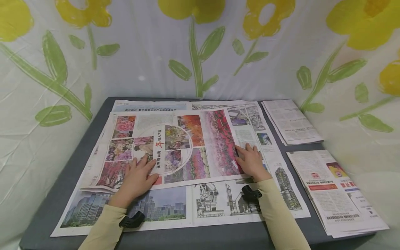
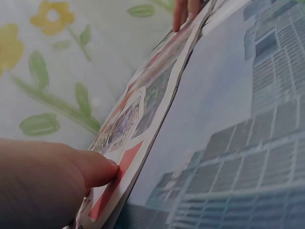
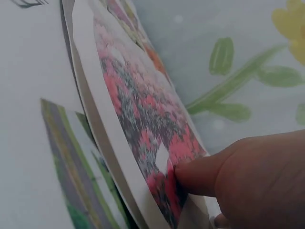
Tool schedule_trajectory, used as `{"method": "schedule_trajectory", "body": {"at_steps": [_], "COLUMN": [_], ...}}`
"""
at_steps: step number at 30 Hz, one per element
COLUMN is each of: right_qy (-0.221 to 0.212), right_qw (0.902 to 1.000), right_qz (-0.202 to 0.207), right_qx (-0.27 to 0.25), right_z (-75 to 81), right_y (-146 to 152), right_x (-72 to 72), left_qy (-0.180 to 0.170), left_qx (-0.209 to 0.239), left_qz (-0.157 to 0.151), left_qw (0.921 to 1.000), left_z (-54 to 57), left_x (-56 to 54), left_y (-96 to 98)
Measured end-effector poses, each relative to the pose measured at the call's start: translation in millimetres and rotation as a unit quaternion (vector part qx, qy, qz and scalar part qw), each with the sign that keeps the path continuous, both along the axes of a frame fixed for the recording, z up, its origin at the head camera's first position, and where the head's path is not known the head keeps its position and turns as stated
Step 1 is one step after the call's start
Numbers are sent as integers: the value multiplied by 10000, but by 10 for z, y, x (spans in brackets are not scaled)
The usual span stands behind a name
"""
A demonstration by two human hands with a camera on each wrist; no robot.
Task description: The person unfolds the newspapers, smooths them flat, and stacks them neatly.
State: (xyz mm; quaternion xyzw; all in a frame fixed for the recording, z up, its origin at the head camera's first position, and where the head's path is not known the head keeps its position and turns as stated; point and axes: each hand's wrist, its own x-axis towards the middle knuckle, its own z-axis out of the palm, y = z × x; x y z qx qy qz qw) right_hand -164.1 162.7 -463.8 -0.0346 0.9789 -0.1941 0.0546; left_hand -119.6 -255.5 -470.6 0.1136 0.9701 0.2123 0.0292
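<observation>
A folded newspaper sheet (image 1: 193, 163) with colourful flower photos lies on top of a larger spread newspaper (image 1: 218, 203). My left hand (image 1: 137, 178) rests on its lower left part with the fingers spread. In the left wrist view the left thumb (image 2: 97, 167) touches the page beside a red block. At the right edge of the flower page, my right hand (image 1: 251, 161) lies with fingertips and thumb touching the paper. The right wrist view shows that thumb (image 3: 200, 174) pressing on the red flower photo; its other fingers are mostly hidden there.
Two stacks of folded newspapers lie along the table's right side, a far stack (image 1: 292, 121) and a near stack (image 1: 337, 198). The dark grey table (image 1: 193, 239) is bordered behind and at the sides by a white flower-printed curtain (image 1: 140, 69).
</observation>
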Motion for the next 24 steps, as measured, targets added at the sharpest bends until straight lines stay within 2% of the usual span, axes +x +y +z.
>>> {"method": "schedule_trajectory", "body": {"at_steps": [6,11,15,18,21,24], "right_qy": [-94,-47,-46,-110,-127,3], "right_qw": [9991,9975,9971,9969,9967,9977], "right_qz": [-414,-694,-751,-742,-759,-660], "right_qx": [-46,-71,-150,-239,-273,-172], "right_z": [-6,24,27,18,30,74], "right_y": [15,-13,-68,-114,-178,-292], "right_x": [-7,6,34,60,96,145], "left_qy": [-120,-274,-575,-729,-736,-592], "left_qx": [-135,-335,-360,-384,-365,-395], "left_qz": [-251,-702,-1082,-1233,-1316,-1378], "left_qw": [9995,9966,9918,9889,9879,9879], "left_z": [46,134,219,250,231,199], "left_x": [21,26,-3,-35,-51,-44], "left_y": [24,18,-19,-73,-140,-181]}}
